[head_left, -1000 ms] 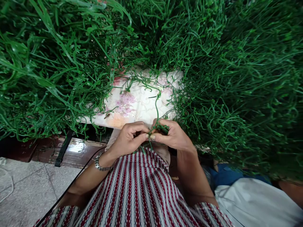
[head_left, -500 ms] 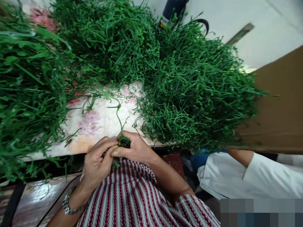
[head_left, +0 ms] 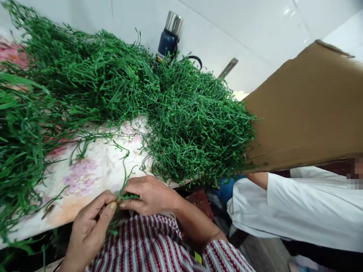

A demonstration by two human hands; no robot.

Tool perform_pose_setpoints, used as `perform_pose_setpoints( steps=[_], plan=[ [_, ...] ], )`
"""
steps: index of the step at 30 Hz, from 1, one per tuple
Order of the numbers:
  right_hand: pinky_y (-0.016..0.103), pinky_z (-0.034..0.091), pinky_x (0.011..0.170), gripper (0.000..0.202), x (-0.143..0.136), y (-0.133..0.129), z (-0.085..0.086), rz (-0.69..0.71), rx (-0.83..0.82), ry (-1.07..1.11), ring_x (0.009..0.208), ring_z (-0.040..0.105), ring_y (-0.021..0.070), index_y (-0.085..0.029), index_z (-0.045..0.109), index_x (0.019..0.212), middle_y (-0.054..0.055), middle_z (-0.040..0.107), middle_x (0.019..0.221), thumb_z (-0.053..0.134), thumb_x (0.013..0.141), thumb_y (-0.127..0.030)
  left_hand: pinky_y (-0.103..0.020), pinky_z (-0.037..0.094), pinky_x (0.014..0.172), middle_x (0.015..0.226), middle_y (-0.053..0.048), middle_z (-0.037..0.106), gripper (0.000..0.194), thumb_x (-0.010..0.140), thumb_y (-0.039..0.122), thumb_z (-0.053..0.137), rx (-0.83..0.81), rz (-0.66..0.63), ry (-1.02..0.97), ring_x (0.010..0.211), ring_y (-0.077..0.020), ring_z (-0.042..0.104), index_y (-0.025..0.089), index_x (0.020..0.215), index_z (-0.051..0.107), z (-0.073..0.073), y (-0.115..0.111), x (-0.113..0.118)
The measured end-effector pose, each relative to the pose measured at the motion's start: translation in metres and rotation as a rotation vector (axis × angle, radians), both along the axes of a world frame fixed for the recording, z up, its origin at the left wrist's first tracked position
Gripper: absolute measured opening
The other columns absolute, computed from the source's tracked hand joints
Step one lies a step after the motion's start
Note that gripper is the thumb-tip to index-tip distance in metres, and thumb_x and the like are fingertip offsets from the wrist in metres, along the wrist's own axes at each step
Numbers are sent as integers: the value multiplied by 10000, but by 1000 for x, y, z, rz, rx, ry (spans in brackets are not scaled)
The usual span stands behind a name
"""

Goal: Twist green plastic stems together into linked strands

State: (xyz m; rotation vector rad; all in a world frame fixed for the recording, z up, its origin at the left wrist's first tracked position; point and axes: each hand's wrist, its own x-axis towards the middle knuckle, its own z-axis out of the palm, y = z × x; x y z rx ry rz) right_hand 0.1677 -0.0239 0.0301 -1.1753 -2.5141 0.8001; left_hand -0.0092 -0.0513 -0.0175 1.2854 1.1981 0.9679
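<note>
At the table's near edge, my left hand (head_left: 92, 223) pinches a thin green stem (head_left: 124, 170) between thumb and forefinger. Touching it on the right, my right hand (head_left: 150, 194) has its fingers curled round several green stems. One stem rises from between both hands over the flowered tablecloth (head_left: 107, 162). Beyond the hands, a large heap of green stems (head_left: 195, 124) spreads across the table. More leafy greens (head_left: 22, 132) lie at the far left.
A blue flask (head_left: 168, 41) with a silver cap stands behind the heap, against the tiled wall. A cardboard sheet (head_left: 306, 109) rises at the right. Below it, a person in a white sleeve (head_left: 303, 207) is close on my right.
The view has shifted, so the heap and hands appear further left and more of the flask and cardboard shows. Both hands still hold stems, with their fingertips together.
</note>
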Motion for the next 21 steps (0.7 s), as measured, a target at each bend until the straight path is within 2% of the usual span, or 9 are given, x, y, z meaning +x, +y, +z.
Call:
perform_pose_setpoints(
  steps=[3,5,8,11,15,19,21],
  plan=[
    [228,357,549,177,-4,-2,9,5,100,-209,693,524,116,-171,526,839,18,595,818,482,860,-340,-182,347,516,589,24,456,249,768,382,551,-79,-197,71,563,-105,416,167,646,522,-1,11,-7],
    [243,343,505,179,-7,-3,14,29,142,-304,670,533,126,-164,521,868,29,603,835,471,864,-336,-186,366,529,564,14,483,276,747,387,571,-97,-345,107,569,-117,447,159,600,518,-2,19,-11],
    [249,344,488,212,-9,-3,17,80,166,-350,662,550,130,-158,512,890,40,612,858,449,879,-360,-202,409,559,593,-15,554,290,749,397,554,-121,-436,55,600,-144,511,147,603,564,-1,24,-13],
    [234,353,503,251,-9,-3,14,99,132,-318,683,568,123,-157,507,923,45,620,866,406,902,-385,-203,418,575,566,-7,527,292,753,391,547,-122,-317,-3,597,-142,510,145,599,577,5,19,-11],
    [231,334,491,207,-9,-6,6,78,103,-280,664,561,112,-158,506,928,31,624,865,434,887,-348,-188,367,532,546,12,474,272,747,370,556,-149,-127,14,545,-108,422,144,596,566,10,6,-7],
    [241,305,463,119,-10,-10,6,94,131,-317,635,545,120,-149,508,911,32,617,832,459,830,-221,-183,306,477,508,24,408,312,735,394,572,-187,-125,13,507,-94,348,155,541,529,12,2,-6],
    [240,310,466,106,-8,-9,8,161,116,-291,635,539,122,-146,517,887,34,617,814,462,811,-194,-194,325,478,503,14,415,333,701,408,610,-167,-102,-36,508,-103,358,157,503,518,12,2,-6]
  ],
)
